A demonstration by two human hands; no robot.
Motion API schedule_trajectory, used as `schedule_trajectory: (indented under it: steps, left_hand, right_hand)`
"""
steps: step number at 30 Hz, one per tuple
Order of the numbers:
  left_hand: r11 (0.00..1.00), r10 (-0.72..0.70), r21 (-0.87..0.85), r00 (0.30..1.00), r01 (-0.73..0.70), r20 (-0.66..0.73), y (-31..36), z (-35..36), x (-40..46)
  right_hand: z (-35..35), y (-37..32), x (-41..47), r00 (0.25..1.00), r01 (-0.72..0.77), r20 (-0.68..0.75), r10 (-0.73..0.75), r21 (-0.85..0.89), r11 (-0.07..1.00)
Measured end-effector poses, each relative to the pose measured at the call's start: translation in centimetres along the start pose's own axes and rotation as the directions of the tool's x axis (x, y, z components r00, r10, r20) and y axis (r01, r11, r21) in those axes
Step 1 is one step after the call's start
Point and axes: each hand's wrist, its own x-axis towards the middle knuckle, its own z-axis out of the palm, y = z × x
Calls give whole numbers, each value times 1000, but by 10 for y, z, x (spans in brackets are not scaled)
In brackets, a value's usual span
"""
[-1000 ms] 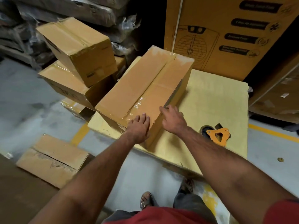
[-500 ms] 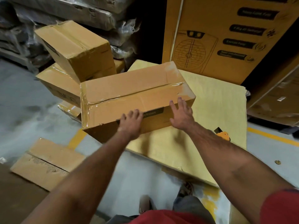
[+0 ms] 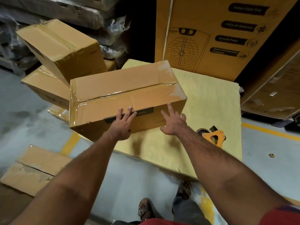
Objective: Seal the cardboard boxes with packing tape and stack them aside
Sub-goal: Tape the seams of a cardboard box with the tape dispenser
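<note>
A long taped cardboard box (image 3: 123, 90) lies crosswise at the left end of the yellow work surface (image 3: 209, 101), its left end hanging past the edge. My left hand (image 3: 123, 124) presses flat on the box's near side with straight fingers. My right hand (image 3: 174, 122) touches the same side near the right end, fingers spread. An orange tape dispenser (image 3: 212, 137) lies on the yellow surface just right of my right forearm, partly hidden by it. Taped boxes (image 3: 63, 49) are piled to the left, the top one tilted.
A flattened cardboard piece (image 3: 32, 169) lies on the grey floor at lower left. A tall printed carton (image 3: 215, 34) stands behind the work surface. Wrapped bundles (image 3: 68, 12) fill the back left. My feet (image 3: 146, 208) stand below, near yellow floor lines (image 3: 69, 143).
The box has turned from lengthwise to crosswise and slid left toward the pile. Both hands moved with it and now lie flat on its near side.
</note>
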Motion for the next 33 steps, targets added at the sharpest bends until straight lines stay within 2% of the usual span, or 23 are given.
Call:
schedule_trajectory:
  steps: [2, 5, 6, 8, 11, 13, 15, 19, 22, 26, 29, 33]
  left_hand:
    - [998, -40, -44, 999, 41, 30, 5, -13, 2]
    - [994, -102, 34, 994, 104, -48, 36, -11, -1]
    - [994, -68, 84, 994, 76, -91, 52, -3, -2]
    - [984, 100, 156, 989, -82, -111, 90, 22, -3]
    - [931, 333, 134, 940, -340, 73, 157, 57, 7]
    - [922, 375, 17, 903, -387, 207, 201, 69, 18]
    - [916, 398, -63, 880, -396, 259, 237, 76, 28]
    - [908, 418, -130, 837, -398, 353, 281, 93, 46]
    - [902, 425, -113, 818, -416, 388, 299, 106, 59]
    - [910, 400, -61, 832, -409, 386, 314, 121, 68]
    - [911, 381, -33, 808, -411, 450, 318, 125, 76]
    - [925, 340, -29, 794, -378, 505, 321, 111, 91]
  right_hand:
    - [18, 7, -7, 998, -14, 66, 7, 110, 994]
    - [58, 30, -29, 999, -44, -5, 46, 188, 981]
    - [72, 41, -37, 997, -60, -26, 67, 202, 977]
    - [94, 66, -53, 991, -133, 3, 136, 228, 964]
    - [121, 110, -77, 951, -308, 112, 287, 321, 895]
    - [137, 138, -90, 918, -394, 116, 379, 376, 839]
    - [155, 162, -99, 880, -467, 137, 455, 428, 774]
    - [196, 191, -104, 792, -600, 275, 545, 516, 612]
    - [220, 201, -96, 791, -583, 247, 560, 583, 566]
    - [235, 214, -76, 798, -555, 193, 571, 603, 573]
    - [233, 220, -60, 771, -601, 258, 582, 596, 533]
    - [225, 229, -49, 762, -601, 333, 555, 683, 415]
